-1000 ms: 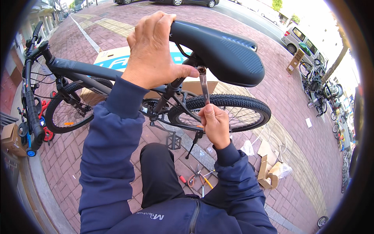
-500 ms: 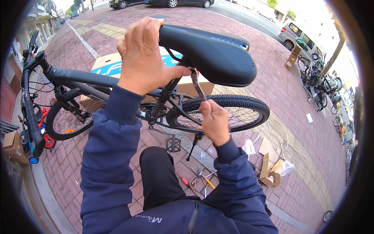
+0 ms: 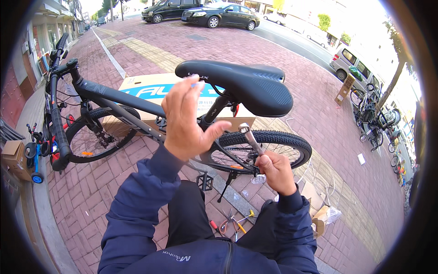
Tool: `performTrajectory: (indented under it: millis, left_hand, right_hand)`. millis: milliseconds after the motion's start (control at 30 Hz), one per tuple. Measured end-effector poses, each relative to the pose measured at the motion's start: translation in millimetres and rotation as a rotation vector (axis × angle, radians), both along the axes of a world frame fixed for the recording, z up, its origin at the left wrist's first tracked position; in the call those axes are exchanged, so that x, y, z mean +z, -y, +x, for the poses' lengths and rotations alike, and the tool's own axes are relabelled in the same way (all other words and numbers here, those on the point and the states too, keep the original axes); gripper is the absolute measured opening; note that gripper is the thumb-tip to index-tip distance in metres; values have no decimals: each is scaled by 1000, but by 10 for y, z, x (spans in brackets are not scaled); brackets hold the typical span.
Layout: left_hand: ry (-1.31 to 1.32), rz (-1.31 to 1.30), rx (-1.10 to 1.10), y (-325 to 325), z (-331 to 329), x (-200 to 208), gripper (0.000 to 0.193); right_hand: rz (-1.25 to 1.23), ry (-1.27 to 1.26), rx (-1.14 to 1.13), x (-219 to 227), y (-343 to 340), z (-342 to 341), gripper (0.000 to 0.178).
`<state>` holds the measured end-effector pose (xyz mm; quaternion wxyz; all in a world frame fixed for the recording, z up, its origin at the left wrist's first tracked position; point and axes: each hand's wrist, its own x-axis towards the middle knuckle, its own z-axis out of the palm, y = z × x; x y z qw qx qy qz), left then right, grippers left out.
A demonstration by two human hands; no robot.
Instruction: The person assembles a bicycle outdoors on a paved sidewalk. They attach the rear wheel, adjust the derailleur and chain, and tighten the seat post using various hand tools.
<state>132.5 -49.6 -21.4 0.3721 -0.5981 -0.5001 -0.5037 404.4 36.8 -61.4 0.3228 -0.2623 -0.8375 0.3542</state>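
A dark bicycle stands across the view, handlebar [image 3: 58, 116] at the left and rear wheel [image 3: 269, 144] at the right. Its black saddle [image 3: 242, 84] sits on the seatpost [image 3: 215, 109]. My left hand [image 3: 187, 121] is raised in front of the frame just below the saddle's nose, fingers spread and holding nothing. In my right hand [image 3: 276, 171] is a metal wrench [image 3: 253, 139], gripped low on its handle. The wrench's ring end points up, apart from the saddle clamp, in front of the rear tyre.
Behind the bicycle lies a large cardboard box [image 3: 150, 89] with a blue stripe. Pliers [image 3: 223, 226] and other hand tools lie on the paving between my knees. An opened small carton [image 3: 319, 219] and plastic wrap are at the right. Parked bicycles [image 3: 369, 112] stand farther off.
My left hand has let go of the saddle and moved down with its fingers opening. The wrench has come off the saddle clamp, moving down and right with my right hand.
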Motion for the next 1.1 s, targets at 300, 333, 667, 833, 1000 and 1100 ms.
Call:
performTrajectory:
  millis: [300, 333, 667, 833, 1000, 1100]
  left_hand:
    - [49, 153, -142, -24, 122, -61, 58]
    - [14, 196, -38, -119, -16, 129, 57]
    - [65, -205, -1, -656, -614, 640, 66]
    - [36, 6, 6, -449, -733, 1406, 69]
    - [60, -508, -3, -592, -671, 1323, 85]
    - [-9, -656, 109, -691, -668, 1156, 96]
  right_hand:
    - [-60, -384, 146, -217, 133, -121, 47]
    - [-51, -492, 75, -116, 70, -133, 42]
    - [-273, -723, -29, 835, -340, -458, 54]
    - [-249, -728, -70, 877, -305, -518, 46]
    - [-243, -730, -126, 920, -287, -549, 44]
    - [-274, -755, -100, 959, -308, -552, 45]
